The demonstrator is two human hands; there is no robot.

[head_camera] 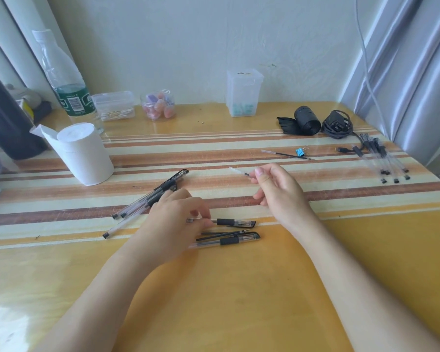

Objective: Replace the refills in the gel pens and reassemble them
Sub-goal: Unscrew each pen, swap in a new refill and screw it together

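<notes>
Pinching the barrel of a clear gel pen with black rubber grip in the left hand, low on the yellow striped tabletop. Holding a thin clear plastic refill between thumb and forefinger of the right hand, raised and apart from the left. Just nearer than the left fingertips: a second capped clear pen and a loose black refill, side by side. Beyond the left hand, a bundle of clear pens.

Glossy tabletop, clear plastic pens
The table looks smooth and glossy; the gel pens are clear plastic with matt black grips; the tissue roll is matt paper; the bottle is clear plastic.
</notes>
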